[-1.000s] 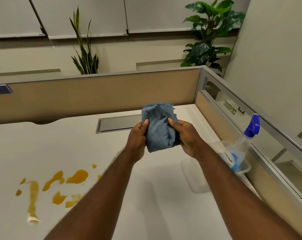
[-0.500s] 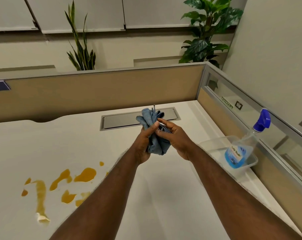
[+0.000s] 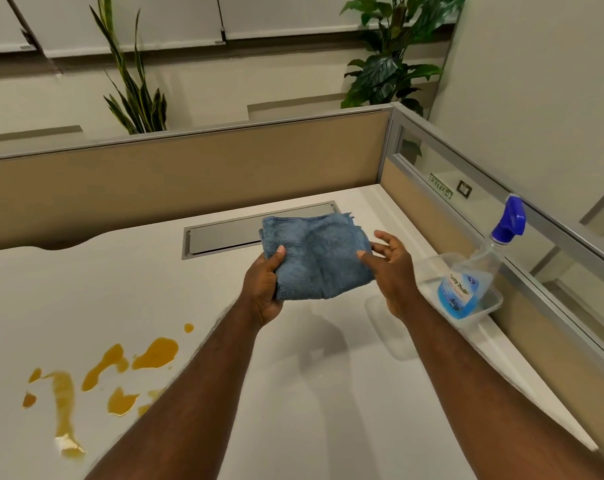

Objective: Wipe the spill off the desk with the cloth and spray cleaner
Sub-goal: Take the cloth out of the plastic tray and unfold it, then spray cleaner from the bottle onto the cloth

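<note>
A folded blue cloth (image 3: 316, 258) is held up above the white desk (image 3: 293, 393), spread roughly flat. My left hand (image 3: 264, 289) grips its lower left edge, thumb on top. My right hand (image 3: 390, 268) is at the cloth's right edge with fingers spread, the thumb touching the fabric. An orange spill (image 3: 113, 372) lies in several puddles on the desk at the lower left, well left of both hands. The spray cleaner (image 3: 473, 271), a clear bottle with blue liquid and a blue trigger, leans in a clear plastic tray (image 3: 487, 306) at the right.
Tan partition walls (image 3: 189, 174) close off the desk at the back and right. A grey cable hatch (image 3: 220, 233) is set in the desk behind the cloth. A clear lid (image 3: 390, 327) lies beside the tray. Potted plants stand beyond the partition.
The cloth, bunched between both hands half a second ago, is now spread out flat. My right hand has loosened its grip and opened its fingers.
</note>
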